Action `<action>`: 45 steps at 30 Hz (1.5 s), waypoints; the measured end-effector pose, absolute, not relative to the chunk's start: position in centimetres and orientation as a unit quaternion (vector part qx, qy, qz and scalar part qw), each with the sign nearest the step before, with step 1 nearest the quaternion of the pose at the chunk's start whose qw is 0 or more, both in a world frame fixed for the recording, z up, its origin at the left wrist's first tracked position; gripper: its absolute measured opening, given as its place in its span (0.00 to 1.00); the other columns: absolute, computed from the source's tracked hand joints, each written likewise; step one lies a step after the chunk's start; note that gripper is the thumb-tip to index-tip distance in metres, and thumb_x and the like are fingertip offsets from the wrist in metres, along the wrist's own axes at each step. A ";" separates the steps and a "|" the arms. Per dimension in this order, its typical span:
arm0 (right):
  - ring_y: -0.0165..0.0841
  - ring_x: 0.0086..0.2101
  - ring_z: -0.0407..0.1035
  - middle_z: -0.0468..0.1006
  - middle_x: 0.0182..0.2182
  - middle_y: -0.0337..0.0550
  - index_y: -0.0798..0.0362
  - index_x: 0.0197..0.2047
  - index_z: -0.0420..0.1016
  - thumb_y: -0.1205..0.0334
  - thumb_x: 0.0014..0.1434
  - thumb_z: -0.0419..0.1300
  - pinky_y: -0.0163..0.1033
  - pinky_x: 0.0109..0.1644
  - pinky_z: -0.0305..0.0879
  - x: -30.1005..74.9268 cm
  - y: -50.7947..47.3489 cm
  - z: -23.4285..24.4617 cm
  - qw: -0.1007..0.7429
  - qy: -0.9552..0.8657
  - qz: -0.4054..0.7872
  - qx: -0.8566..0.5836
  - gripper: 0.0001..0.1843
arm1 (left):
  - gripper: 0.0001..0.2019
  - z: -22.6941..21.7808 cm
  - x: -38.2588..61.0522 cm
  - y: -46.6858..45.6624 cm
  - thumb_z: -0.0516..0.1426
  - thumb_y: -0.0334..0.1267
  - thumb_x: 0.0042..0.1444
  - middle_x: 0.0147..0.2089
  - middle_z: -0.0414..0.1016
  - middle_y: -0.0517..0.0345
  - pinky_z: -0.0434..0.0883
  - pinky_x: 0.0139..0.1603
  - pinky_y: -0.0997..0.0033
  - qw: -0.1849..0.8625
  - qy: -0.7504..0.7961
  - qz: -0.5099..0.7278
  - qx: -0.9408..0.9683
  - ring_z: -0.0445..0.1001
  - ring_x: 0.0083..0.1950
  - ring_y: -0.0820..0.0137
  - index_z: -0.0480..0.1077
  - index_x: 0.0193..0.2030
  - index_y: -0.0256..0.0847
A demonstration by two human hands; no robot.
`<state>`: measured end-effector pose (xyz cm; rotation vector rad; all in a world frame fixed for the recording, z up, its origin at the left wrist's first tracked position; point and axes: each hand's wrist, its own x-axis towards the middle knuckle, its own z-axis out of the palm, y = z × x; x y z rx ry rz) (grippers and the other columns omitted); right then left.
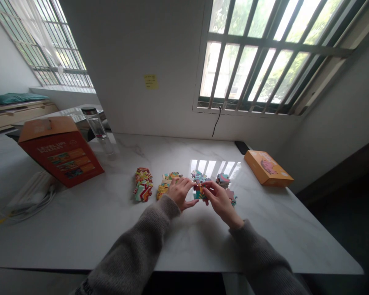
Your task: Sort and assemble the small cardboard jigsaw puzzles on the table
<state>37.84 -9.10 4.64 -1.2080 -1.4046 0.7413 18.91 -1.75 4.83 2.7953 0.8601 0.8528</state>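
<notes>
A colourful puzzle piece (198,193) in teal, yellow and dark red is between my two hands, over the table. My left hand (181,192) has its fingertips at the piece's upper left edge and its thumb at the lower left edge. On the other side my right hand (219,200) pinches the piece with thumb and fingers. Close by lie a pile of yellow puzzle pieces (163,189), partly hidden by my left hand, and light blue pieces (198,175) behind the hands. A stack of pieces (223,179) and pinkish pieces (230,195) are beside my right hand.
Further left is a pile of red and green puzzle pieces (143,184). A large red puzzle box (64,153), a glass bottle (95,123) and white cables (38,200) are at the left. An orange box (268,168) and a black phone-like object (241,147) sit at the right.
</notes>
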 end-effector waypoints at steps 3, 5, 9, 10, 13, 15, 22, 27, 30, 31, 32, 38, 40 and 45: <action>0.41 0.48 0.72 0.76 0.51 0.49 0.46 0.54 0.72 0.59 0.68 0.52 0.52 0.51 0.73 38.9 -9.6 5.4 0.479 -0.710 0.107 -0.505 0.13 | 0.22 4.8 18.8 -1.5 0.64 0.48 0.51 0.50 0.75 0.52 0.60 0.57 0.56 0.060 0.304 0.267 0.912 0.71 0.53 0.57 0.68 0.50 0.44; 0.44 0.58 0.64 0.72 0.58 0.48 0.44 0.58 0.70 0.63 0.67 0.53 0.58 0.62 0.64 39.4 -10.0 5.7 0.408 -0.772 0.031 -0.485 0.17 | 0.21 4.7 18.8 -1.3 0.64 0.48 0.51 0.50 0.75 0.52 0.60 0.57 0.56 0.061 0.308 0.261 0.913 0.71 0.53 0.57 0.68 0.50 0.44; 0.45 0.60 0.61 0.70 0.60 0.45 0.44 0.58 0.69 0.64 0.65 0.58 0.57 0.62 0.63 39.0 -10.4 5.8 0.321 -0.822 -0.001 -0.470 0.18 | 0.19 4.6 18.9 -1.4 0.63 0.47 0.52 0.49 0.75 0.53 0.60 0.57 0.57 0.063 0.300 0.259 0.916 0.71 0.53 0.57 0.68 0.48 0.45; 0.45 0.59 0.62 0.71 0.60 0.45 0.44 0.57 0.70 0.64 0.65 0.58 0.57 0.61 0.63 38.9 -10.4 5.8 0.314 -0.824 -0.004 -0.472 0.17 | 0.18 4.6 19.0 -1.4 0.63 0.47 0.52 0.48 0.75 0.53 0.60 0.57 0.56 0.065 0.298 0.261 0.916 0.71 0.53 0.58 0.68 0.48 0.44; 0.45 0.57 0.64 0.73 0.58 0.46 0.44 0.57 0.69 0.63 0.66 0.57 0.57 0.59 0.64 39.8 -10.0 5.9 0.315 -0.819 -0.014 -0.480 0.17 | 0.24 4.6 18.9 -1.5 0.63 0.50 0.51 0.48 0.75 0.52 0.61 0.57 0.56 0.076 0.298 0.281 0.909 0.71 0.52 0.57 0.67 0.52 0.43; 0.45 0.56 0.65 0.74 0.57 0.47 0.44 0.58 0.69 0.63 0.66 0.56 0.57 0.59 0.64 41.7 -9.3 6.2 0.331 -0.805 -0.022 -0.492 0.17 | 0.30 4.7 18.7 -1.6 0.62 0.52 0.52 0.49 0.74 0.51 0.61 0.56 0.55 0.088 0.297 0.304 0.901 0.71 0.52 0.56 0.63 0.58 0.42; 0.45 0.52 0.67 0.77 0.51 0.49 0.49 0.51 0.73 0.60 0.65 0.55 0.54 0.57 0.64 50.7 -6.8 5.3 0.353 -0.737 -0.039 -0.575 0.13 | 0.24 4.3 18.6 -1.6 0.55 0.48 0.60 0.51 0.74 0.50 0.62 0.56 0.56 0.092 0.289 0.280 0.911 0.71 0.54 0.56 0.64 0.60 0.42; 0.44 0.52 0.67 0.77 0.50 0.49 0.49 0.47 0.74 0.60 0.64 0.54 0.53 0.57 0.64 52.0 -6.1 3.2 0.322 -0.745 -0.005 -0.584 0.11 | 0.23 4.1 18.7 -1.6 0.54 0.48 0.62 0.52 0.73 0.49 0.61 0.56 0.56 0.103 0.289 0.281 0.909 0.71 0.54 0.57 0.64 0.60 0.42; 0.43 0.52 0.67 0.77 0.51 0.49 0.50 0.45 0.74 0.61 0.63 0.54 0.52 0.57 0.64 52.1 -6.0 2.7 0.306 -0.748 0.003 -0.588 0.10 | 0.22 4.2 18.7 -1.5 0.53 0.47 0.62 0.53 0.73 0.48 0.61 0.56 0.56 0.110 0.290 0.280 0.908 0.71 0.54 0.57 0.64 0.60 0.41; 0.43 0.53 0.67 0.77 0.52 0.49 0.49 0.45 0.74 0.61 0.63 0.54 0.52 0.57 0.63 52.0 -6.1 2.8 0.300 -0.748 -0.005 -0.593 0.10 | 0.22 4.3 18.6 -1.4 0.53 0.47 0.62 0.52 0.74 0.48 0.61 0.56 0.56 0.110 0.291 0.279 0.909 0.71 0.54 0.57 0.64 0.60 0.41; 0.44 0.55 0.66 0.75 0.54 0.49 0.49 0.46 0.75 0.62 0.64 0.53 0.53 0.59 0.61 51.8 -6.1 3.0 0.294 -0.745 -0.019 -0.598 0.11 | 0.22 4.4 18.6 -1.4 0.53 0.47 0.62 0.52 0.74 0.49 0.61 0.56 0.55 0.108 0.294 0.279 0.908 0.71 0.53 0.57 0.65 0.60 0.41; 0.42 0.55 0.66 0.76 0.53 0.49 0.50 0.51 0.75 0.68 0.65 0.50 0.48 0.58 0.59 47.3 -5.7 5.4 0.227 -0.765 -0.072 -0.598 0.17 | 0.17 4.8 18.1 -0.7 0.54 0.42 0.61 0.47 0.75 0.51 0.60 0.54 0.58 0.088 0.353 0.316 0.876 0.72 0.50 0.59 0.68 0.56 0.41; 0.41 0.51 0.69 0.78 0.49 0.49 0.50 0.53 0.75 0.68 0.65 0.51 0.46 0.56 0.60 45.0 -4.8 6.3 0.153 -0.789 -0.045 -0.593 0.17 | 0.16 4.7 17.9 -0.4 0.54 0.41 0.61 0.47 0.76 0.52 0.59 0.54 0.58 0.081 0.370 0.327 0.866 0.71 0.51 0.60 0.69 0.54 0.42; 0.42 0.54 0.68 0.73 0.57 0.50 0.48 0.61 0.69 0.70 0.60 0.57 0.42 0.54 0.62 41.4 -0.5 7.3 0.032 -0.805 0.025 -0.592 0.26 | 0.13 4.3 17.7 0.1 0.55 0.40 0.61 0.48 0.76 0.53 0.59 0.53 0.58 0.081 0.383 0.326 0.861 0.71 0.51 0.60 0.70 0.51 0.43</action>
